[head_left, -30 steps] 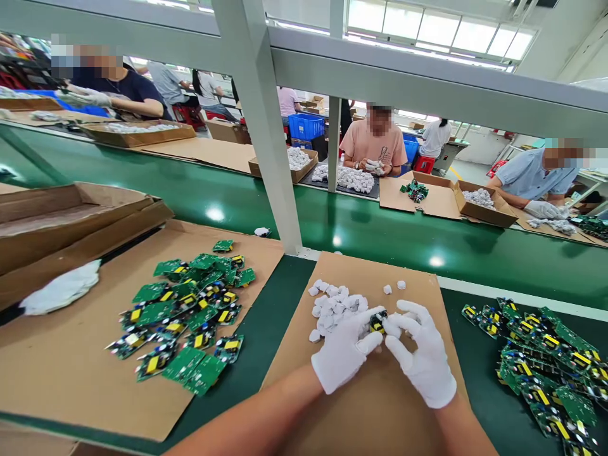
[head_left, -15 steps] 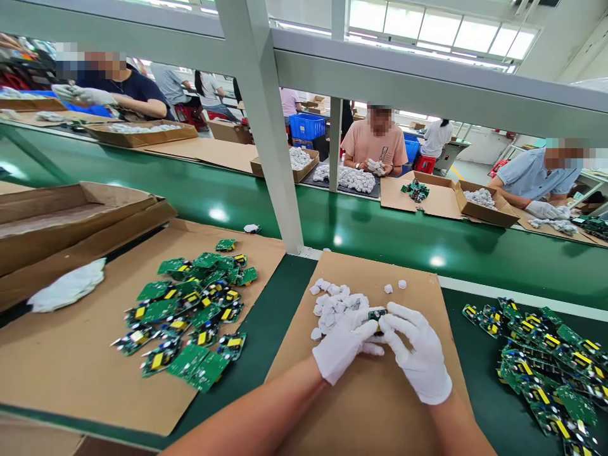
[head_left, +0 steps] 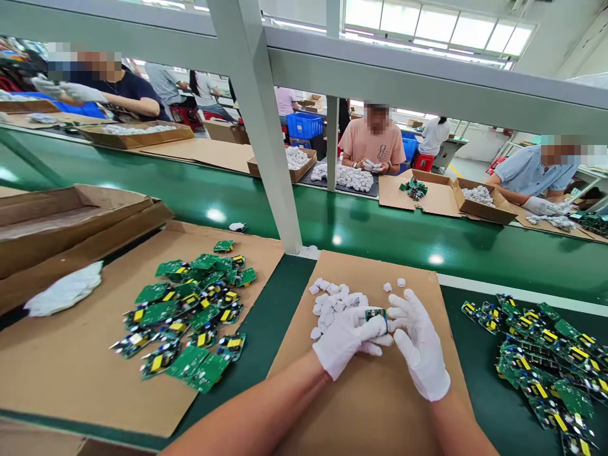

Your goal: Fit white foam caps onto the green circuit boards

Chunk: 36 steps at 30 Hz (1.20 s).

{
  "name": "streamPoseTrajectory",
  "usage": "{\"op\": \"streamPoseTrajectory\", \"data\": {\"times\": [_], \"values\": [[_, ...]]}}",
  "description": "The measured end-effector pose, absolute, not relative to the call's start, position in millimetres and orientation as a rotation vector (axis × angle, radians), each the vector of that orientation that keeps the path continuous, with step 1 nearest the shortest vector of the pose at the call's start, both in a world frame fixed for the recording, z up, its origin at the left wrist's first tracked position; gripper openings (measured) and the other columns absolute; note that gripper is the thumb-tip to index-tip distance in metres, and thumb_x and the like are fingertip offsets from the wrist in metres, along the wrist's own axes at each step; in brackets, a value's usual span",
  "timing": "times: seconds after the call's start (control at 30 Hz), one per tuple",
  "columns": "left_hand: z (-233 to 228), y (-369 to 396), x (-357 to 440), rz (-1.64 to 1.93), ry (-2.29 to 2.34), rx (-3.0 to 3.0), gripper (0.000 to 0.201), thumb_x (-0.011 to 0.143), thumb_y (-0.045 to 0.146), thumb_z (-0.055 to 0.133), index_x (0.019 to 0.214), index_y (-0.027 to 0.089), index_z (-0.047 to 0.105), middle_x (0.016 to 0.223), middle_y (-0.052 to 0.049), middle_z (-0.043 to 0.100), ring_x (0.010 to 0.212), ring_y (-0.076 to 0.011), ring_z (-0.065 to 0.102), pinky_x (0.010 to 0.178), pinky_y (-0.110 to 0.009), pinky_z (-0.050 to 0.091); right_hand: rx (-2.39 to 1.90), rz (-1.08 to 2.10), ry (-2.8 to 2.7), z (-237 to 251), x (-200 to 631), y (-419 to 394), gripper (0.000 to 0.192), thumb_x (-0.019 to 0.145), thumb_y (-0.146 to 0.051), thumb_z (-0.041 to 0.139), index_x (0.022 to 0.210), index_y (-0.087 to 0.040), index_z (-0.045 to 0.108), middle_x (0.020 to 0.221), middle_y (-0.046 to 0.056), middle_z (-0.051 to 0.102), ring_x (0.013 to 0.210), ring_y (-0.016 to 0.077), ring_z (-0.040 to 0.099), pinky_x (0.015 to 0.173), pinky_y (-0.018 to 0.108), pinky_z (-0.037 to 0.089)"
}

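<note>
Both gloved hands pinch one small board over the cardboard sheet.

Our left hand (head_left: 349,339) and right hand (head_left: 418,348) squeeze the board (head_left: 376,314) between fingertips, just beside the white pile (head_left: 335,304). A slip in those smooth gloves could drop it or scatter the pile. We have bare sheet (head_left: 380,405) below our wrists; board heaps (head_left: 190,316) crowd both sides.
</note>
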<state>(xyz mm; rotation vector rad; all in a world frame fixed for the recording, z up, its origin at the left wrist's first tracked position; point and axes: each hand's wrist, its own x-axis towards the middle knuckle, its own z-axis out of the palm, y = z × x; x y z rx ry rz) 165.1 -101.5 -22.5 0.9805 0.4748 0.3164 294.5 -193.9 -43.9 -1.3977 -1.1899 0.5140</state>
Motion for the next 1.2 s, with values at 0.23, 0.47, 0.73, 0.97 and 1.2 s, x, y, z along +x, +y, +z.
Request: {"op": "streamPoseTrajectory", "data": {"times": [0.23, 0.47, 0.73, 0.97, 1.2], "values": [[-23.0, -106.4, 163.5, 0.301, 0.36, 0.983, 0.039, 0.08, 0.049, 0.053, 0.094, 0.014, 0.062, 0.084, -0.009, 0.063, 0.075, -0.0159, 0.06, 0.065, -0.027, 0.049, -1.679, 0.607, -1.214, -42.8, 288.2, -191.1, 0.049, 0.079, -0.043, 0.059, 0.124, -0.024, 0.054, 0.087, 0.004, 0.071, 0.076, 0.0205, 0.064, 0.066, 0.031, 0.053], [-26.7, -106.4, 163.2, 0.32, 0.407, 1.0, 0.037, 0.078, 0.048, 0.056, 0.094, 0.015, 0.06, 0.079, -0.006, 0.061, 0.071, -0.0152, 0.058, 0.065, -0.029, 0.049, -1.737, 0.484, -1.301, -40.7, 289.0, -191.8, 0.038, 0.081, -0.041, 0.056, 0.115, -0.024, 0.062, 0.073, 0.001, 0.07, 0.064, 0.0161, 0.062, 0.062, 0.026, 0.05], [-29.9, -105.5, 167.6, 0.309, 0.35, 0.81, 0.03, 0.077, 0.045, 0.059, 0.08, 0.016, 0.056, 0.074, -0.003, 0.056, 0.065, -0.0123, 0.055, 0.061, -0.026, 0.047, -1.644, -0.064, -1.599, -42.0, 301.0, -194.5, 0.054, 0.07, -0.032, 0.068, 0.122, -0.023, 0.055, 0.119, 0.012, 0.06, 0.098, 0.0261, 0.06, 0.081, 0.039, 0.051], [-30.8, -110.3, 167.0, 0.342, 0.415, 0.881, 0.032, 0.077, 0.048, 0.057, 0.086, 0.017, 0.055, 0.072, -0.001, 0.058, 0.063, -0.0113, 0.055, 0.061, -0.025, 0.047, -1.501, -0.377, -1.66, -43.1, 288.1, -184.9, 0.029, 0.076, -0.015, 0.061, 0.101, -0.028, 0.067, 0.105, 0.007, 0.063, 0.099, 0.0224, 0.058, 0.082, 0.038, 0.052], [-29.8, -105.3, 168.8, 0.375, 0.43, 0.968, 0.025, 0.067, 0.035, 0.07, 0.071, 0.013, 0.058, 0.066, -0.002, 0.058, 0.056, -0.0091, 0.053, 0.053, -0.021, 0.043, -1.65, 0.257, -1.7, -37.8, 288.7, -195.0, 0.047, 0.078, -0.034, 0.061, 0.124, -0.03, 0.054, 0.14, 0.007, 0.041, 0.117, 0.0282, 0.05, 0.093, 0.041, 0.044]]}}
